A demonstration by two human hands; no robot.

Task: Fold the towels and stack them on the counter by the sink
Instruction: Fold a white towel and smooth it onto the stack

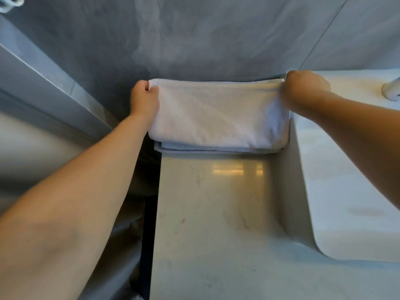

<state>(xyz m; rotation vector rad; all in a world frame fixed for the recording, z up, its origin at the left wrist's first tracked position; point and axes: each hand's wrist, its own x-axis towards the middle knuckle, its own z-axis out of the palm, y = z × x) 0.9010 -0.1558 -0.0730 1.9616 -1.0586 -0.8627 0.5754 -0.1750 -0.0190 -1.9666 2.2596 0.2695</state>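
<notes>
- A folded white towel (218, 114) lies at the back of the worktop (216, 213), right against the grey wall (194, 35).
- It sits on top of a pale blue folded towel (194, 148), whose front edge peeks out beneath it along the near side.
- The left hand (144, 98) grips the white towel's far left corner, fingers curled round the cloth.
- The right hand (303, 87) holds the far right corner; it is blurred, but the fingers look closed over the towel's edge.
- Both bare forearms reach in from the near side, one at each end of the towel.
- A white sink basin (346, 191) stands just right of the stack, its side wall touching or nearly touching the towels' right end.
- A bit of white tap (391, 92) shows at the far right edge.
- The worktop in front of the stack is glossy, pale and marbled, with light reflected in it.
</notes>
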